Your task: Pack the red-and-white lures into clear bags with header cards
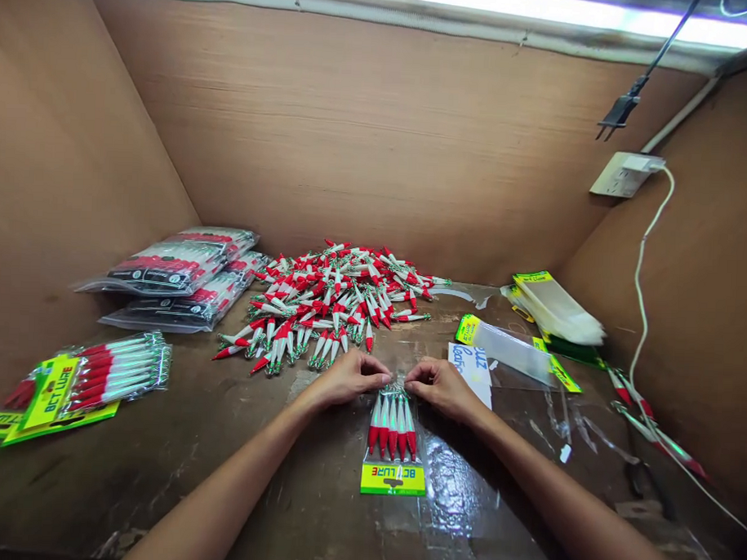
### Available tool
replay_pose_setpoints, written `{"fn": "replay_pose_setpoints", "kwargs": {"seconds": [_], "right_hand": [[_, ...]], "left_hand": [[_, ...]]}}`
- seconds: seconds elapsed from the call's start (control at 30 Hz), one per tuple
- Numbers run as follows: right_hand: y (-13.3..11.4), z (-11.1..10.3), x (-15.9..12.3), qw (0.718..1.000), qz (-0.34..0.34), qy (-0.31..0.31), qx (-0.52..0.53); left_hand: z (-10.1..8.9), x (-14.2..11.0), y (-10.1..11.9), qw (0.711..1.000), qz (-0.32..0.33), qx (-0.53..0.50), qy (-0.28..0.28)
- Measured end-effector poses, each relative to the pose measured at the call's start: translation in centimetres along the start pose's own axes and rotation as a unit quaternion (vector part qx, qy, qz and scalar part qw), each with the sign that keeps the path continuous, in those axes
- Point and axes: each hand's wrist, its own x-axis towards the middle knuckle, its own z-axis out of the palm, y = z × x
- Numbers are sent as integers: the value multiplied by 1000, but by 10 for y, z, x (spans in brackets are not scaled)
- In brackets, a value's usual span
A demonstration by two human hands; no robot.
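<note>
A clear plastic bag with a yellow and green header (393, 479) lies flat on the table, its header towards me. Inside it several red and white fishing lures (393, 428) sit side by side, red ends near the header. At the far, open-looking end, my left hand (354, 377) pinches the left corner of the bag between thumb and fingers. Opposite it, my right hand (440, 386) has its fingers closed on the right corner. Between the two hands show the green hooked ends of the lures.
Behind my hands is a heap of loose lures (342, 299). Filled clear packs (171, 265) are stacked back left, with finished header bags (88, 384) in front. Flat bags (556, 307) lie right, near a white cable (639, 306) and stray lures (655, 437).
</note>
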Motion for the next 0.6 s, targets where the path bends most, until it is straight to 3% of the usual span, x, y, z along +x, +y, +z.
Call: {"fn": "replay_pose_setpoints", "kwargs": {"seconds": [0.3, 0.47, 0.6], "right_hand": [[-5, -2, -10, 992, -88, 9, -91], [-8, 0, -20, 980, -140, -17, -139], [-1, 5, -29, 960, -169, -13, -221]], "left_hand": [[21, -18, 3, 981, 46, 166, 92], [30, -36, 1, 965, 69, 223, 121], [41, -50, 1, 928, 123, 315, 152]]}}
